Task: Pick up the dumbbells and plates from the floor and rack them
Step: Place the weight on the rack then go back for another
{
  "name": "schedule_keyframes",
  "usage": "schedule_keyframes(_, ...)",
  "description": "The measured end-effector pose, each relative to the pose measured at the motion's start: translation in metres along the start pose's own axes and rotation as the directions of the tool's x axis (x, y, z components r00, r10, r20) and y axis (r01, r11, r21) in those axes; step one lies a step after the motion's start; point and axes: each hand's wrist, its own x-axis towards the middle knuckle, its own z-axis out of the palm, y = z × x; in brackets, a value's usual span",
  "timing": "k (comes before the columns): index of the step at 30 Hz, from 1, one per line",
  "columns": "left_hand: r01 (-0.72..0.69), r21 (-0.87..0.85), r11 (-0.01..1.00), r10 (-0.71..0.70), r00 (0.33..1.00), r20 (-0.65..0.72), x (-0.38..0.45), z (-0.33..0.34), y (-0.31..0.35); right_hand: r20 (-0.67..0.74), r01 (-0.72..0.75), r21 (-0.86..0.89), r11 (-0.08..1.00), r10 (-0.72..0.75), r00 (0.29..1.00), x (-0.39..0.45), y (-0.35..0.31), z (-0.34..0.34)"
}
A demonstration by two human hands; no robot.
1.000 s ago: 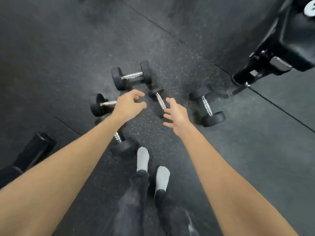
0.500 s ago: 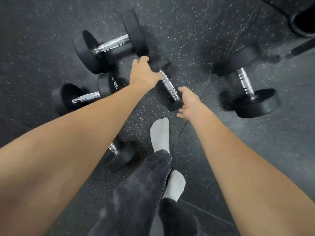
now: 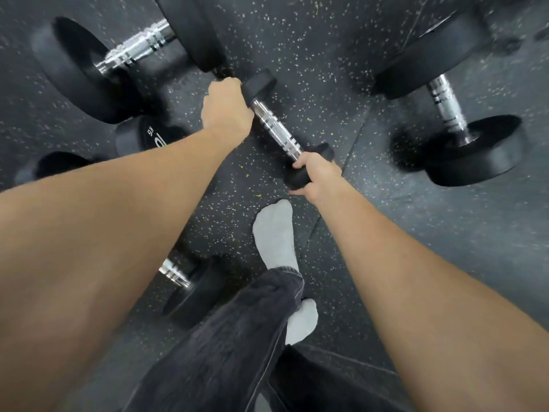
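Note:
A small dumbbell (image 3: 276,129) with a chrome handle and black rubber ends lies on the speckled floor at the centre. My left hand (image 3: 227,110) is closed over its far end. My right hand (image 3: 316,176) is closed over its near end. A large dumbbell (image 3: 133,52) lies at the upper left, another (image 3: 445,105) at the upper right. A third dumbbell (image 3: 190,283) shows partly under my left forearm, and a black head marked KG (image 3: 142,138) lies at the left.
My socked feet (image 3: 277,233) and dark trouser legs (image 3: 237,337) stand just below the small dumbbell. The rubber floor (image 3: 416,227) has a tile seam running diagonally past my right hand.
The view has dropped closer to the floor. Both hands went from reaching with fingers apart to closed on the two ends of the small dumbbell.

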Motion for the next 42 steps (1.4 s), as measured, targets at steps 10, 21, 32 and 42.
schedule_keyframes(10,0.099,-0.135,0.986,-0.096,0.995,0.026,-0.107,-0.120,0.011,0.015,0.328,-0.227,0.917,-0.334,0.942,-0.137,-0.053,-0.033)
schedule_keyframes(21,0.065,-0.506,0.860,-0.201,0.955,-0.219,-0.335,-0.335,0.014,0.278,0.661,-0.285,0.694,-0.601,0.750,-0.439,-0.041,-0.064)
schedule_keyframes(32,-0.079,-0.663,0.745,-0.419,0.718,-0.556,-0.635,-0.534,-0.111,0.617,0.909,-0.139,0.393,-0.683,0.390,-0.752,0.089,-0.024)
schedule_keyframes(42,-0.015,-0.771,0.637,-0.734,0.295,-0.612,-0.912,-0.612,-0.348,0.939,0.966,-0.024,0.259,-0.326,0.111,-0.974,0.361,0.086)
